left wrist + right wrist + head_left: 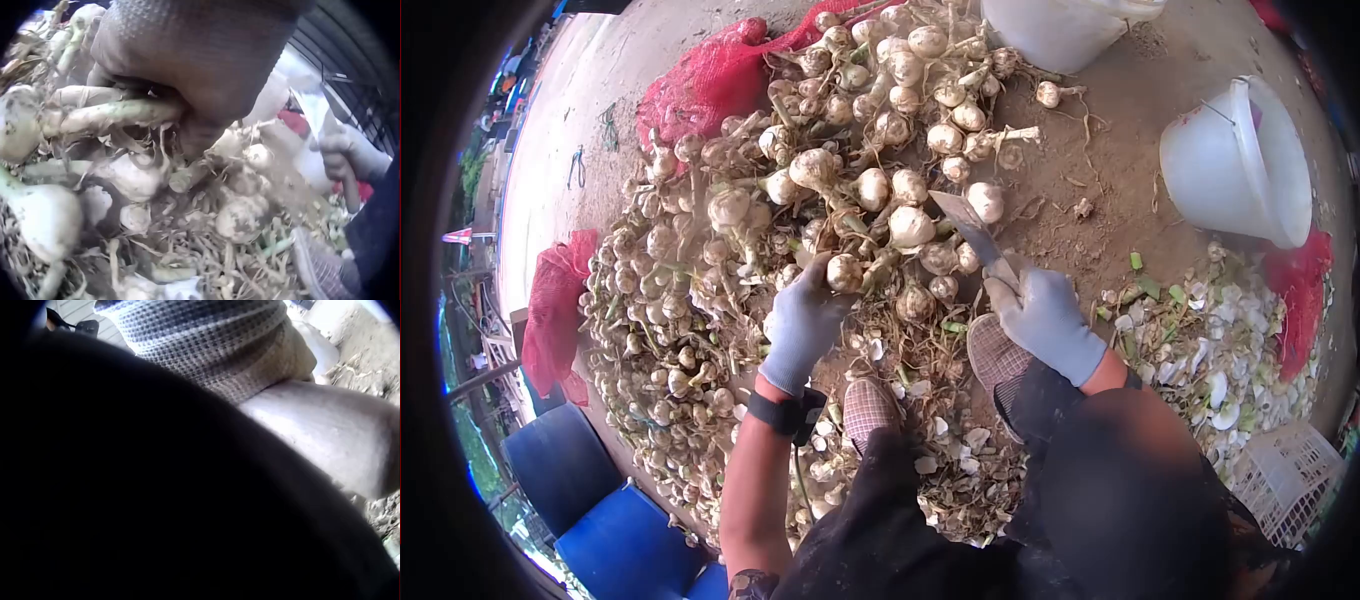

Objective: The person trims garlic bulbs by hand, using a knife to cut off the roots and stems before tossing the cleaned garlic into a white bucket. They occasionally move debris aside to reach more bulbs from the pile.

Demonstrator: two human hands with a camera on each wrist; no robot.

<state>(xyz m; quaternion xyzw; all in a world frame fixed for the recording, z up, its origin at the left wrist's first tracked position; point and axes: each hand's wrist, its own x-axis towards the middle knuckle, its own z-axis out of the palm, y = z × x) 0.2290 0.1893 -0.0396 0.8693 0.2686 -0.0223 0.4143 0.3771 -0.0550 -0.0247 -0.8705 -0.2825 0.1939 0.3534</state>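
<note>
My gloved left hand (pixel 808 318) reaches into the heap of garlic, its fingers curled at a garlic bulb (pixel 845 273) with the stalk still on. In the left wrist view the left hand (pixel 194 69) bends down among thick stalks (pixel 119 115), and its fingertips are partly hidden. My gloved right hand (pixel 1045 315) grips a knife with a broad flat blade (pixel 967 222), which points up and left over the edge of the heap. Most of the right wrist view is dark; the knitted glove (pixel 206 350) shows at its top.
Two white buckets (pixel 1215 165) stand at the upper right. Peelings (pixel 1225 360) lie right of my feet, near a white plastic basket (pixel 1285 480). Red mesh bags (pixel 710 80) lie at the heap's far side. Blue barrels (pixel 625 545) sit at lower left. My shoes (pixel 997 360) stand among scraps.
</note>
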